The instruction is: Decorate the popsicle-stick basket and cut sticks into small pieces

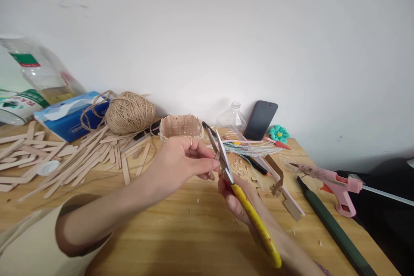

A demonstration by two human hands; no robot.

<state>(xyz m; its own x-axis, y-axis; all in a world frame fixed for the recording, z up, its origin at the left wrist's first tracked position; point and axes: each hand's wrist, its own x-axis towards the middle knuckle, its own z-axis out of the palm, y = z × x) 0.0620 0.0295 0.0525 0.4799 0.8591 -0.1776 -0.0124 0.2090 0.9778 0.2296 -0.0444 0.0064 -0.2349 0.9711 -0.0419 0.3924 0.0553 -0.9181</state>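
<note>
My left hand (184, 159), with a ring on one finger, pinches a small piece of craft stick (217, 155). In my right hand (241, 207) are yellow-handled scissors (239, 192), pointing up and away from me. Their blades stand apart, close to the stick piece at my left fingertips; whether they touch it I cannot tell. Behind my left hand sits an oval container (181, 127) walled with wooden sticks, its lower part hidden. Small wood chips (244, 170) lie scattered on the wooden table (168, 233) beyond the scissors.
Leftward are loose craft sticks (74, 168), a twine ball (131, 113), a blue tissue pack (74, 116) and a bottle (48, 73). Bead strands (252, 148), a phone (261, 120), a crochet flower (279, 134) and a pink glue gun (344, 187) lie rightward.
</note>
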